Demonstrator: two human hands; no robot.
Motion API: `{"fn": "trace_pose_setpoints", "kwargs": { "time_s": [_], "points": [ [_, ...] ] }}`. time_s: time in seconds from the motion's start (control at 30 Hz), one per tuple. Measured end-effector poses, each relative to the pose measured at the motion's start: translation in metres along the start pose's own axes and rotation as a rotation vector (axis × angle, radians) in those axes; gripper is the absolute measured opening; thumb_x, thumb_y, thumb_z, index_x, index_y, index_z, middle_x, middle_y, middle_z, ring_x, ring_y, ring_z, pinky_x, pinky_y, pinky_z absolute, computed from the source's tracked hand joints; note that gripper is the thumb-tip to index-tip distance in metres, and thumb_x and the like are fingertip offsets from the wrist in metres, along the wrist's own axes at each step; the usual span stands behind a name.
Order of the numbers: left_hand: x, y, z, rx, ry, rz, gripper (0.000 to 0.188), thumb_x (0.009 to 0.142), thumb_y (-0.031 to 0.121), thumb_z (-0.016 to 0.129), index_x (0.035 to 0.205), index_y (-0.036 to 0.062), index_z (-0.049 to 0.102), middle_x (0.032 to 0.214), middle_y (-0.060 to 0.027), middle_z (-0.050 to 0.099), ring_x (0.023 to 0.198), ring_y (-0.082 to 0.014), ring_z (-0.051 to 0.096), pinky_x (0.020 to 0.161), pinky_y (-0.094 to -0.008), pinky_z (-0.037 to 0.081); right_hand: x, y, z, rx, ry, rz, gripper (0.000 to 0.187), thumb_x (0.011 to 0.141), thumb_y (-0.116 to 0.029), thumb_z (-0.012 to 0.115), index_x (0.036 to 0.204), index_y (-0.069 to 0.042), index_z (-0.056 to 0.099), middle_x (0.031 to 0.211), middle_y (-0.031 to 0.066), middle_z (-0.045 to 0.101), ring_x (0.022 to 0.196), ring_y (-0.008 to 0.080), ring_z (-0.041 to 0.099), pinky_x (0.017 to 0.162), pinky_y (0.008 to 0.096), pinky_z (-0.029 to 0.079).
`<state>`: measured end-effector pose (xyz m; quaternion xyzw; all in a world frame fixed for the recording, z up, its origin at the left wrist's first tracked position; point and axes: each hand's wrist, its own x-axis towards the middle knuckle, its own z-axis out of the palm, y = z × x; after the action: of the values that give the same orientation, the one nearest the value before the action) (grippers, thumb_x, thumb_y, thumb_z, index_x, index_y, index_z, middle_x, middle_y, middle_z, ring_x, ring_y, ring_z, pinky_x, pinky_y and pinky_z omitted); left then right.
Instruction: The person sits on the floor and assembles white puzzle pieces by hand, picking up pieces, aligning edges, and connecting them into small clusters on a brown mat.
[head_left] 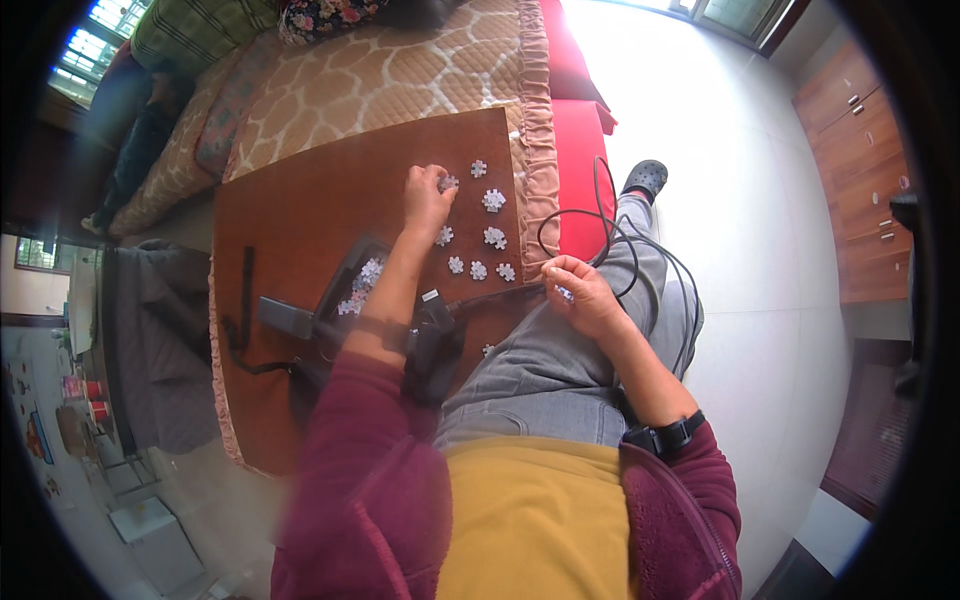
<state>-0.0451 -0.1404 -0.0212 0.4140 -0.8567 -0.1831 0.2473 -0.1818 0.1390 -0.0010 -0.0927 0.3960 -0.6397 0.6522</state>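
Over the far part of the brown board (330,180), my left hand (428,200) has its fingers pinched together at a little cluster of puzzle pieces (448,184). Whether those pieces are lifted off the board I cannot tell. My right hand (585,298) is above my thigh, fingers curled around a few puzzle pieces (565,294). Small piles of pale jigsaw pieces (493,200) are set out in loose rows to the right of my left hand and below it. A dark box (372,250) with many more pieces (362,285) is partly hidden by my left forearm.
A grey device (286,317) and black straps (247,290) lie on the board. Black cable (628,235) loops beside my right hand and leg. The board rests on a patterned quilt (340,85) with a frilled edge; red cloth (580,150) hangs beside it.
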Motion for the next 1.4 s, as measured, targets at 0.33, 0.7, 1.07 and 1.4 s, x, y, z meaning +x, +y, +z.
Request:
{"fn": "trace_pose_setpoints", "kwargs": {
  "time_s": [0.33, 0.7, 1.07, 1.4],
  "points": [
    [-0.002, -0.018, 0.006, -0.227, 0.016, -0.078, 0.015, 0.077, 0.009, 0.075, 0.086, 0.0049, 0.063, 0.077, -0.0061, 0.064, 0.064, -0.0170, 0.060, 0.058, -0.0326, 0.050, 0.000, -0.001, 0.000, 0.016, -0.010, -0.001, 0.013, 0.092, -0.016, 0.065, 0.100, -0.007, 0.061, 0.073, -0.0021, 0.053, 0.057, 0.0058, 0.044, 0.049, 0.0189, 0.034],
    [-0.015, -0.016, -0.020, -1.311, -0.037, -0.742, 0.015, 0.085, 0.008, 0.068, 0.097, 0.0080, 0.058, 0.079, -0.0020, 0.062, 0.061, -0.0109, 0.059, 0.054, -0.0208, 0.050, 0.001, 0.002, -0.003, 0.013, -0.024, -0.005, 0.014, 0.092, -0.017, 0.065, 0.100, -0.007, 0.061, 0.074, -0.0021, 0.054, 0.057, 0.0062, 0.045, 0.049, 0.0190, 0.035],
    [-0.003, 0.003, 0.008, -0.039, -0.004, -0.284, 0.030, 0.074, 0.030, 0.080, 0.083, 0.0060, 0.065, 0.080, -0.0126, 0.070, 0.075, -0.0246, 0.067, 0.066, -0.0366, 0.052, 0.000, 0.001, -0.002, 0.013, -0.006, -0.012, 0.012, 0.091, -0.016, 0.065, 0.099, -0.008, 0.062, 0.074, -0.0024, 0.054, 0.056, 0.0060, 0.045, 0.049, 0.0192, 0.034],
    [-0.002, -0.013, 0.006, -0.707, -0.141, -0.375, 0.014, 0.079, 0.013, 0.069, 0.077, 0.0062, 0.057, 0.070, -0.0076, 0.064, 0.062, -0.0154, 0.061, 0.052, -0.0289, 0.048, 0.001, 0.001, -0.003, 0.023, -0.017, -0.017, 0.012, 0.092, -0.017, 0.065, 0.098, -0.008, 0.062, 0.074, -0.0025, 0.055, 0.057, 0.0063, 0.046, 0.049, 0.0194, 0.035]
  ]
}}
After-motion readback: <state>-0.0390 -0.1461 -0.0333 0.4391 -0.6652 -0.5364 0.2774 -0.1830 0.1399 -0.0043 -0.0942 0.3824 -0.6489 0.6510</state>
